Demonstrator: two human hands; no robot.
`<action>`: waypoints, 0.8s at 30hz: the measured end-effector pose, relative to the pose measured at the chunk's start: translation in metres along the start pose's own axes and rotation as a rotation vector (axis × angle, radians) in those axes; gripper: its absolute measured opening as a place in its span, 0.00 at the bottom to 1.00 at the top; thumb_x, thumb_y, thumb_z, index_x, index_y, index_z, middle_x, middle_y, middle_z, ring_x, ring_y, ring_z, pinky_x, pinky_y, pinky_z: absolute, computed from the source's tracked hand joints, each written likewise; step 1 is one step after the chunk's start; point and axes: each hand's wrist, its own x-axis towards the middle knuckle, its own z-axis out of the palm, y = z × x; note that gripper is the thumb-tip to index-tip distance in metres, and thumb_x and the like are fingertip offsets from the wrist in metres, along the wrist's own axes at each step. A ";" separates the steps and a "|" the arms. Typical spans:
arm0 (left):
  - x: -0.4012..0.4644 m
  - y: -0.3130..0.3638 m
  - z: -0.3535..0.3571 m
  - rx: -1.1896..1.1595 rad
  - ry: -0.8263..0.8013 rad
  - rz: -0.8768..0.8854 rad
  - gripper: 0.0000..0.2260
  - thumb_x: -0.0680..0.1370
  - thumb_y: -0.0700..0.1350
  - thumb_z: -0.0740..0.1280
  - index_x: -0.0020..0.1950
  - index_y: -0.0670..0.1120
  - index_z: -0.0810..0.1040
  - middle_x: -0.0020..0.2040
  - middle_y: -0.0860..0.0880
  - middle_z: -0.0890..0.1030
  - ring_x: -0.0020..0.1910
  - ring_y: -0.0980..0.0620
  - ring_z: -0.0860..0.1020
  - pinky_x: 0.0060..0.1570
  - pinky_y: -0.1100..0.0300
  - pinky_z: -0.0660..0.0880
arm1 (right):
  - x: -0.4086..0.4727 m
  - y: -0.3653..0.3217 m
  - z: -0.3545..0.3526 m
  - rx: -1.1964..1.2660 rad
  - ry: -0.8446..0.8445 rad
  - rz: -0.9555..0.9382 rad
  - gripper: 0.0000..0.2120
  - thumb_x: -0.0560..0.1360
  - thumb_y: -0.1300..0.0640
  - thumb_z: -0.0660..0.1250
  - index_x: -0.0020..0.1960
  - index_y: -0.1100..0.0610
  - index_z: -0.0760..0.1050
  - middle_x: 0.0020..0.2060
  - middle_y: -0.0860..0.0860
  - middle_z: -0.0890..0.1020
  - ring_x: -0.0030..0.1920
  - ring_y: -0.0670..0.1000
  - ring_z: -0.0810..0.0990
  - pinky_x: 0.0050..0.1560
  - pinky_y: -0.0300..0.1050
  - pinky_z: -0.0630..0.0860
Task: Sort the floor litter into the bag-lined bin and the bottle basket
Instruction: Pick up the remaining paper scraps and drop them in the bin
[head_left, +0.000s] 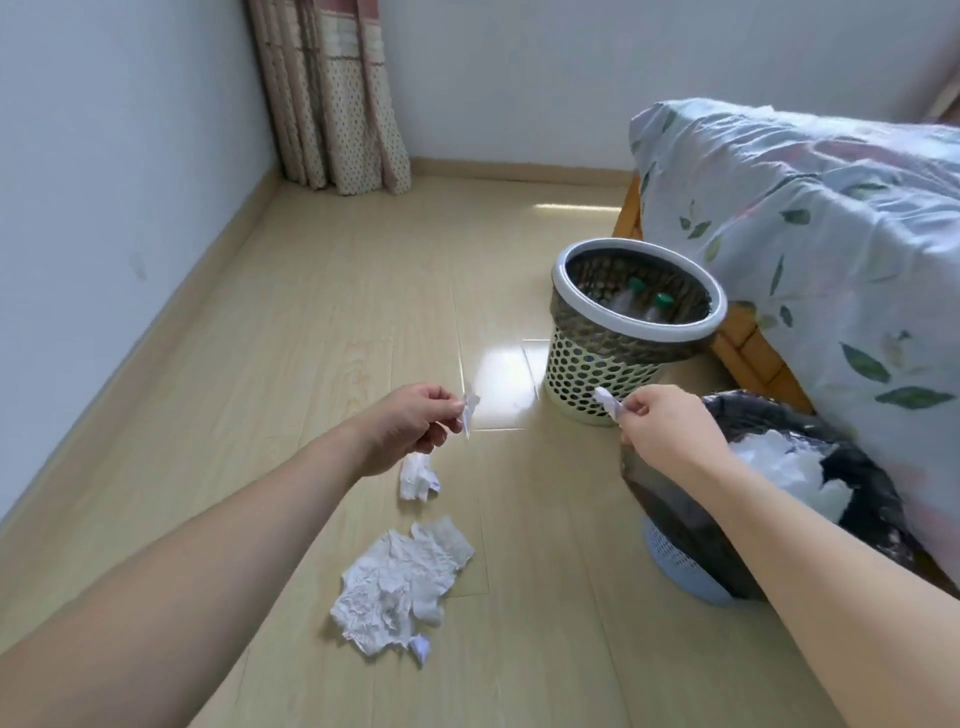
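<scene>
My left hand (410, 423) pinches a small white paper scrap (470, 408) above the floor. My right hand (670, 431) pinches another small white scrap (608, 401), held just left of the bag-lined bin (675, 512), whose black bag holds crumpled white paper (779, 470). The perforated bottle basket (631, 332) stands beyond it with two green-capped bottles (647, 304) inside. On the floor lie a small crumpled tissue (415, 478), a large crumpled paper sheet (400, 582) and a tiny scrap (420, 648).
A bed with a leaf-patterned cover (810, 249) fills the right side, right against the bin. A wall runs along the left, and curtains (332, 98) hang in the far corner. Wooden floor (322, 291) stretches between wall and bed.
</scene>
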 end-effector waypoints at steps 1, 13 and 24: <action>-0.001 0.016 0.015 0.020 -0.007 0.010 0.05 0.81 0.39 0.62 0.44 0.44 0.73 0.36 0.48 0.78 0.27 0.56 0.69 0.30 0.63 0.63 | 0.002 0.022 -0.010 0.017 0.013 0.049 0.19 0.79 0.45 0.60 0.39 0.57 0.80 0.38 0.55 0.82 0.42 0.58 0.80 0.42 0.46 0.76; 0.051 0.068 0.285 0.502 -0.062 0.123 0.05 0.76 0.40 0.63 0.40 0.44 0.74 0.39 0.46 0.83 0.35 0.52 0.78 0.36 0.60 0.75 | 0.013 0.183 -0.060 0.176 0.028 0.377 0.11 0.77 0.51 0.63 0.40 0.57 0.75 0.40 0.55 0.79 0.40 0.57 0.75 0.40 0.43 0.69; 0.085 0.065 0.220 0.784 0.168 0.191 0.06 0.72 0.38 0.62 0.41 0.48 0.76 0.40 0.50 0.79 0.42 0.48 0.78 0.37 0.60 0.70 | 0.015 0.138 -0.060 0.087 0.241 0.108 0.16 0.77 0.56 0.58 0.62 0.57 0.75 0.57 0.55 0.76 0.57 0.57 0.73 0.61 0.53 0.72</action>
